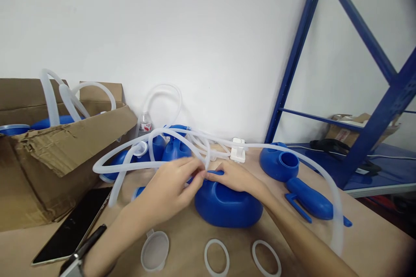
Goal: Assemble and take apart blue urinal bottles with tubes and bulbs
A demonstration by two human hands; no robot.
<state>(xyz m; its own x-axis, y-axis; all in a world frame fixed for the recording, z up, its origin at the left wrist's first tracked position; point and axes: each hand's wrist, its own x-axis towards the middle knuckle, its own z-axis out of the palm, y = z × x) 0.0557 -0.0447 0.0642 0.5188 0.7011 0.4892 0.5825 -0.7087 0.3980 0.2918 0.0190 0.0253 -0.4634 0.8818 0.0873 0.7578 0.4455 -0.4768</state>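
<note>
The blue bottle [229,210] sits mid-scene on the counter [185,242] — right hand [235,176] clasping its top, left hand [178,181] bunched at its left end, though what that pinches I cannot tell. Two white rings [206,256] lie nearer.

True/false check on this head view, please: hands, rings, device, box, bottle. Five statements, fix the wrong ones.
1. The left hand and right hand are both at the top of the blue container. True.
2. Three white rings lie in front of the container. False: there are two white rings.
3. The dark-screened device lies left of the left forearm. True.
4. The cardboard box is closed. False: it is open, with pale hoses sticking out.
5. The clear bottle stands by the wall, beyond the hands. True.
</note>
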